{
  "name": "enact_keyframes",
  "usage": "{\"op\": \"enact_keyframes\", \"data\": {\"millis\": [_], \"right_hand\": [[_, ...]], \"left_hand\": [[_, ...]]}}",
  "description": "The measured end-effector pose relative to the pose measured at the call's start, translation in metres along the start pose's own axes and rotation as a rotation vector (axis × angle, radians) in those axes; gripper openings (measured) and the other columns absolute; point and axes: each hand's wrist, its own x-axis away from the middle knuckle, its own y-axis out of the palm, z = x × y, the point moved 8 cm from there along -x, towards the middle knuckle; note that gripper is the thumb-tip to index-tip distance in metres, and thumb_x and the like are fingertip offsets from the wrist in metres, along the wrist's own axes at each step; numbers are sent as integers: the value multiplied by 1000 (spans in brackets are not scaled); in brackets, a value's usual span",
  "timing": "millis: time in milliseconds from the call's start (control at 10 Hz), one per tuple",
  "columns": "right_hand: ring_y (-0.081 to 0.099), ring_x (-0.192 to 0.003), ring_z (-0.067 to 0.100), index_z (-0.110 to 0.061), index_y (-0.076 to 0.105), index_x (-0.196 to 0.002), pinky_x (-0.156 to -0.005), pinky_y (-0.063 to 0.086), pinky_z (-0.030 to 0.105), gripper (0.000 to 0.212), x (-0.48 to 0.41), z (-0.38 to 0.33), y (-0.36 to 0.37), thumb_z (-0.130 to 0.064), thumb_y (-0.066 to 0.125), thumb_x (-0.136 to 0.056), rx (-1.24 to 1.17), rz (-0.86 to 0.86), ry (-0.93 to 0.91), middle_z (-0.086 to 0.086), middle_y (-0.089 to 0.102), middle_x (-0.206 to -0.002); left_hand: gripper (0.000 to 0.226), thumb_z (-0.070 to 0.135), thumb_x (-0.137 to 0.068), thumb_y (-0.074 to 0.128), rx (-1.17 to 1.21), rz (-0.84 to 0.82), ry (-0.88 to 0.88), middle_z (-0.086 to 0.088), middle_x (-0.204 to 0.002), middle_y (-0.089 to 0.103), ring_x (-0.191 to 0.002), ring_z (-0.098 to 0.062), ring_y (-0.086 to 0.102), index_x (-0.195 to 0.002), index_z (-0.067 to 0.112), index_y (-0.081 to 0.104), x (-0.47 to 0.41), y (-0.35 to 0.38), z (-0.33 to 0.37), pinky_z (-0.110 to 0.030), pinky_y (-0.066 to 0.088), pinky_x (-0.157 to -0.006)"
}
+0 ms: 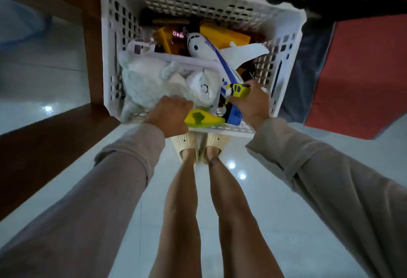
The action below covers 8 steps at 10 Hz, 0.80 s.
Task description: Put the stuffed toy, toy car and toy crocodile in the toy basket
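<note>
A white perforated toy basket [286,41] stands on the floor in front of my feet. A white stuffed toy [154,81] lies inside it at the near left. My left hand [170,115] reaches over the near rim, closed on a yellow-green toy crocodile [204,119] that pokes out to the right along the rim. My right hand [253,103] is inside the basket at the near right, holding a small yellow toy car [239,89] by its end, just above other toys.
The basket also holds a white and blue toy plane [211,50], yellow blocks [224,35] and a blue piece [234,114]. Brown wooden furniture [88,57] borders the basket on the left. A red mat [361,74] lies to the right. My slippered feet [198,147] touch the near rim.
</note>
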Motion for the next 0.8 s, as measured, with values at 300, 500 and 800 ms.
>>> {"op": "enact_keyframes", "data": {"millis": [300,500,800], "right_hand": [[57,-106,38,-9,44,-127,-81,53,46,63,-29,-11,53,-27,74,-75,387,-22,-128,19,47,-128],[58,-109,40,-4,38,-133,-81,51,45,65,-25,-12,62,-31,68,-81,515,-114,-217,17,35,-141],[60,-79,16,-3,49,-123,-73,49,29,38,49,24,-43,-12,59,-87,-370,-115,256,9,54,-98]], "left_hand": [[26,13,-35,82,-239,181,30,2,-55,64,-46,-16,65,-55,20,67,-29,31,24,-20,46,-37],[35,2,-76,55,-104,211,-128,-5,-104,64,-93,-23,66,-108,15,60,-24,37,16,-34,54,-66],[37,15,-87,52,592,58,-452,-15,-130,56,-119,-32,53,-124,10,55,63,28,-18,-42,47,-97]]}}
